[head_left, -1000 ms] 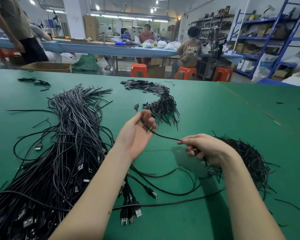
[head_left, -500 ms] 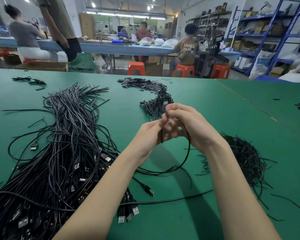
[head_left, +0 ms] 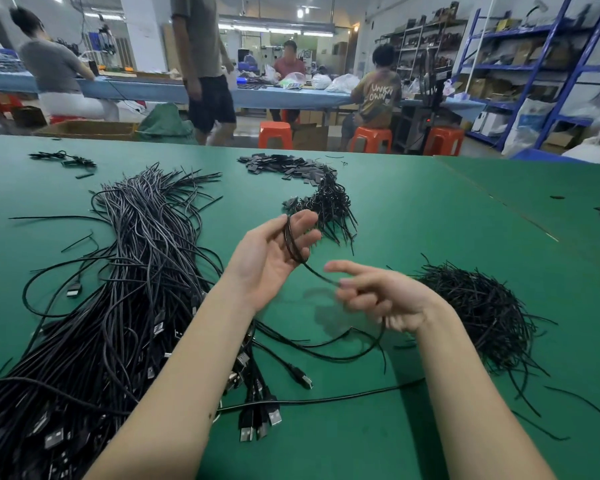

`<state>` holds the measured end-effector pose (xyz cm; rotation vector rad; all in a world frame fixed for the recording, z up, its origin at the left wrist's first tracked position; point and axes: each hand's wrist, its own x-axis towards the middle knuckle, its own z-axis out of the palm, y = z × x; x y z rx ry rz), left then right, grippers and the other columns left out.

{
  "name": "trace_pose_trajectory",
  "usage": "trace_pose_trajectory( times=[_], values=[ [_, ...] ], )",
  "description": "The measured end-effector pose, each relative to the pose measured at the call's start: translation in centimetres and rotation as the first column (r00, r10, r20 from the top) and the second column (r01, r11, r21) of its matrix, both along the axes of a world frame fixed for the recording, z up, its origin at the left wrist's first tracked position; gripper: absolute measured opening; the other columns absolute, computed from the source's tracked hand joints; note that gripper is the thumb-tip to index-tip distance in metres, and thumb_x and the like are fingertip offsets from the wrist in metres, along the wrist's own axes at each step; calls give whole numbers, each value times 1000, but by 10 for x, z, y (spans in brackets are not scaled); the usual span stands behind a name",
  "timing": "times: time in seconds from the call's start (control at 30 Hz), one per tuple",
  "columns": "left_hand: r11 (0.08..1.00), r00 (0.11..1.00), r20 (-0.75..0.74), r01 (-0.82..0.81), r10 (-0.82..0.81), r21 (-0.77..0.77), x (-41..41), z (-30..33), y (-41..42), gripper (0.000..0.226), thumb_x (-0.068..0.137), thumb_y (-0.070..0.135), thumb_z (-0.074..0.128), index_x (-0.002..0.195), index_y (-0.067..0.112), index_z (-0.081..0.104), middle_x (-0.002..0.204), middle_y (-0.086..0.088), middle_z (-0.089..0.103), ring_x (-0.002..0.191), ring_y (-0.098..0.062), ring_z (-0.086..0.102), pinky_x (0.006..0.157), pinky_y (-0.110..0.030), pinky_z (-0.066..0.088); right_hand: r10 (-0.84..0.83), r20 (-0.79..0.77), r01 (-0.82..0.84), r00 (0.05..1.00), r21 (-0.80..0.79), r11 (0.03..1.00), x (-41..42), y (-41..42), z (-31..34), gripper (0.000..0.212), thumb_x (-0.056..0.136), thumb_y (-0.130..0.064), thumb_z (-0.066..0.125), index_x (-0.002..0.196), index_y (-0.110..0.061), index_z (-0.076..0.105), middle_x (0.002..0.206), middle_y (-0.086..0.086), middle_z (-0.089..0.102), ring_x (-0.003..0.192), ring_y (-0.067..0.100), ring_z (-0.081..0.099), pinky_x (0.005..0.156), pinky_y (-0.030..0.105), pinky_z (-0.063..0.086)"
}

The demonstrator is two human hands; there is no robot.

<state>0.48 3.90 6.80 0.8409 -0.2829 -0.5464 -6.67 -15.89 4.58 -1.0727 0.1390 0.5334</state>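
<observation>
**Step in hand.** Judged from the turns lying on your left grip, you were winding one cable into a small hank.

1. **Stock.** The pile of loose cables (head_left: 129,289) lay on the left of the bench (head_left: 413,220), with its plugs (head_left: 257,420) fanned toward you. Neither grip touched it.

2. **Left grip** (head_left: 269,263). It was raised above the bench, palm toward you, with the fingers (head_left: 307,237) spread and only slightly bent. The cable (head_left: 293,245) lay in several turns across those fingers, and the top of the turns sat between thumb and forefinger. The grip was grasping the cable lightly, serving as a former, and was not clenched.

3. **Cable run.** From the lowest turn the cable passed down and to the right, clear of the bench, into your right grip. Below that grip the slack hung in a wide loop and rested on the bench.

4. **Right grip** (head_left: 385,301). The forefinger pointed out straight and the other fingers were loosely curled round the cable. Motion blur hid the exact pinch point, so the firmness of the hold could not be read.

5. **Heap of short wires** (head_left: 475,306). It lay on the bench just beyond your right wrist, untouched.

**Next move (judgement).** Another turn was due over the left fingers. That called for letting slack feed through the right fingers without snagging, keeping the tension even, and keeping the left fingers spread so that no turn slipped off. A short wire from the heap would probably bind the finished hank.
</observation>
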Motion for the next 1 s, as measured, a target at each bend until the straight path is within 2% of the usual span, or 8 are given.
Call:
trace_pose_trajectory(
  times=[0.07, 0.13, 0.23, 0.37, 0.5, 0.7, 0.87, 1.0],
  values=[
    [989, 990, 144, -35, 14, 141, -2, 0, -3, 32, 106, 20, 36, 103, 9, 67, 85, 1, 76, 66, -12, 70, 60, -20, 50, -181, -125, 216, 976, 396, 893, 5, -5, 8, 23, 92, -2, 48, 113, -12, 50, 75, 4, 46, 44, 0, 35, 26, 16, 33],
    [951, 952, 304, -67, -29, 301, -5, -4, -8, 35, 107, 21, 34, 101, 8, 66, 87, -3, 77, 66, -15, 70, 58, -19, 49, -271, -131, 301, 954, 433, 850, 8, -2, 17, 17, 92, -5, 50, 107, -12, 49, 80, 8, 48, 44, 3, 36, 25, 16, 31],
    [857, 866, 465, -89, -185, 508, -8, -10, -15, 38, 108, 18, 31, 95, 5, 65, 87, -7, 77, 67, -19, 72, 56, -21, 47, -373, 46, 373, 927, -2, 928, 11, 10, 26, 13, 99, -11, 50, 111, -16, 48, 80, 5, 49, 43, 4, 31, 29, 12, 23],
    [641, 700, 611, -284, -369, 713, -10, -15, -17, 37, 104, 18, 35, 88, 11, 67, 83, 4, 78, 81, -11, 75, 70, -28, 51, -339, 307, 453, 889, -488, 746, 13, 27, 37, 6, 103, -14, 47, 100, -19, 49, 78, 3, 48, 41, 5, 30, 34, 15, 20],
    [530, 604, 774, -600, -192, 600, -10, -21, -22, 38, 103, 22, 42, 72, 21, 64, 72, 8, 71, 72, -12, 66, 73, -28, 52, -224, 423, 447, 878, -556, 701, 8, 43, 45, 15, 97, -4, 46, 98, -19, 49, 76, 1, 55, 50, 10, 48, 44, 21, 43],
    [983, 985, 87, -154, 146, 96, -4, -2, -14, 40, 108, 19, 28, 112, 3, 65, 105, -5, 76, 92, -12, 74, 76, -22, 58, 326, 303, -230, 895, -313, 922, -15, 31, 36, 15, 101, -2, 46, 94, -14, 52, 85, 12, 56, 84, 27, 65, 89, 52, 57],
    [995, 998, -54, -47, 42, -93, -1, 9, -2, 36, 107, 16, 31, 117, 0, 62, 108, -5, 76, 94, -14, 74, 68, -21, 58, 356, 157, -315, 921, -240, 918, -10, 20, 6, 17, 105, -11, 43, 97, -19, 56, 78, 5, 55, 71, 17, 68, 59, 29, 62],
    [995, 999, -39, -41, 37, -89, -2, 11, -1, 36, 107, 17, 31, 120, 3, 61, 105, -1, 76, 83, -10, 73, 62, -18, 53, 182, 102, -186, 978, 27, 982, -1, 3, -11, 19, 93, -8, 63, 106, -22, 61, 67, 0, 45, 44, 4, 48, 30, 10, 34]
  ],
)
